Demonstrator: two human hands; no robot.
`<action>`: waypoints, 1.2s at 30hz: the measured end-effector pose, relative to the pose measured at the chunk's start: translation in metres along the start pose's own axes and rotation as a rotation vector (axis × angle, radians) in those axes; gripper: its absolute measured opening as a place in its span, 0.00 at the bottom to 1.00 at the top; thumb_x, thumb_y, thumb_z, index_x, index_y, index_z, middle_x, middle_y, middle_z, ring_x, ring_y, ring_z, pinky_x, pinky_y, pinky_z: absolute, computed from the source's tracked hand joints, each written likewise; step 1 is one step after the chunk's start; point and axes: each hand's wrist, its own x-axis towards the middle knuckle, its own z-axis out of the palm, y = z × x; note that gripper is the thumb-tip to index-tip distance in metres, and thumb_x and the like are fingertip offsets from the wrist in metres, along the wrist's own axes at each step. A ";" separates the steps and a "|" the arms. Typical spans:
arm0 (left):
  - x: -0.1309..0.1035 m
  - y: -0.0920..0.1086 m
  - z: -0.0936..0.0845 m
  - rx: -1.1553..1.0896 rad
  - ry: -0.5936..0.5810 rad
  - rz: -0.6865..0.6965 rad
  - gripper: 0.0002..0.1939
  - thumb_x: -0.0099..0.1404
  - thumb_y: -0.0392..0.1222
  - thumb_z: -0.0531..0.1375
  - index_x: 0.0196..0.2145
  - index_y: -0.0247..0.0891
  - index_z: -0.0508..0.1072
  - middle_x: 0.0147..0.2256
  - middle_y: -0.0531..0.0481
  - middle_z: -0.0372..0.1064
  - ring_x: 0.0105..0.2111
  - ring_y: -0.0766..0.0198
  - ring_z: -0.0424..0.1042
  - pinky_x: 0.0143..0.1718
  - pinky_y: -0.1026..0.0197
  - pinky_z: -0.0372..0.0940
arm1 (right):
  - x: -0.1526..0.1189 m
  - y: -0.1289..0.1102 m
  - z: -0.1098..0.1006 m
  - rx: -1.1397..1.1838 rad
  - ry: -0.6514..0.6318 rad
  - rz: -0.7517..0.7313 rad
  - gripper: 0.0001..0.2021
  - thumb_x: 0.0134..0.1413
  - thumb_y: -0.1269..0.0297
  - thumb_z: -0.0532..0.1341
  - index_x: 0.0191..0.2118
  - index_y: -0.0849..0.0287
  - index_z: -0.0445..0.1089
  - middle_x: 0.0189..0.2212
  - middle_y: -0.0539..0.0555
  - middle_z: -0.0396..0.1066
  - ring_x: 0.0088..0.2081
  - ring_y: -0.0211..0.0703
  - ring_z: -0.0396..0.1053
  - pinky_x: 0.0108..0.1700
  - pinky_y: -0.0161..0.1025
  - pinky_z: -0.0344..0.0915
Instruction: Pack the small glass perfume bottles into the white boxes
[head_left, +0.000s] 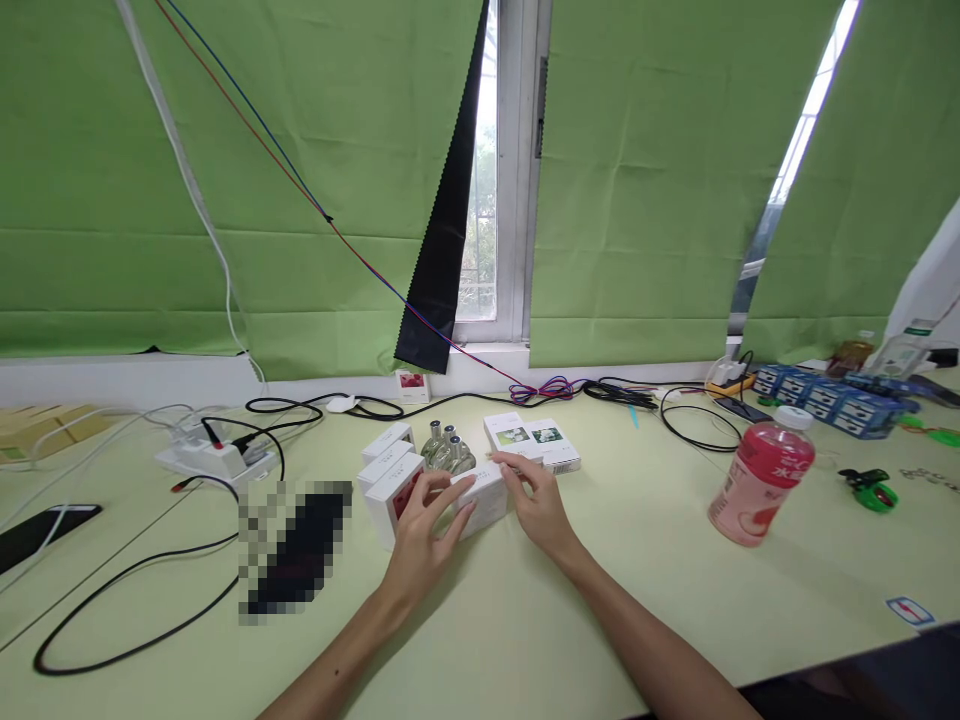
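Observation:
A small white box lies on the table between my hands. My left hand grips its left end, fingers bent over the top and thumb along the near side. At the box's upper right edge, the thumb and index finger of my right hand are pinched together on it; the exact part held is too small to make out. Just behind stand several small glass bottles with silver caps. To the left of my left hand stand white boxes with a red picture. Flat white boxes with green pictures lie behind my right hand.
A pink drink bottle stands to the right, near a green and black object. Blue boxes are at the far right. Black cables and a power strip lie left, beside a pixelated dark patch.

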 end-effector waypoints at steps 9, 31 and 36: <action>0.000 0.008 -0.002 0.040 -0.007 0.064 0.17 0.69 0.39 0.59 0.55 0.45 0.74 0.42 0.47 0.63 0.41 0.62 0.70 0.42 0.59 0.69 | -0.002 0.000 0.002 -0.022 -0.002 0.048 0.14 0.65 0.58 0.58 0.49 0.57 0.76 0.48 0.56 0.78 0.49 0.48 0.74 0.50 0.42 0.70; -0.003 0.013 -0.007 -0.021 -0.135 -0.005 0.24 0.64 0.40 0.63 0.58 0.47 0.69 0.60 0.41 0.53 0.33 0.67 0.71 0.40 0.55 0.72 | -0.008 0.006 0.005 0.137 -0.350 0.148 0.26 0.68 0.50 0.53 0.68 0.50 0.59 0.64 0.54 0.64 0.60 0.52 0.67 0.57 0.49 0.68; -0.003 0.009 -0.005 -0.037 -0.202 -0.075 0.28 0.64 0.40 0.63 0.61 0.47 0.66 0.64 0.39 0.52 0.53 0.51 0.71 0.38 0.59 0.74 | -0.008 -0.003 0.004 0.125 -0.353 0.182 0.26 0.70 0.49 0.51 0.68 0.50 0.60 0.64 0.53 0.65 0.56 0.50 0.70 0.56 0.48 0.69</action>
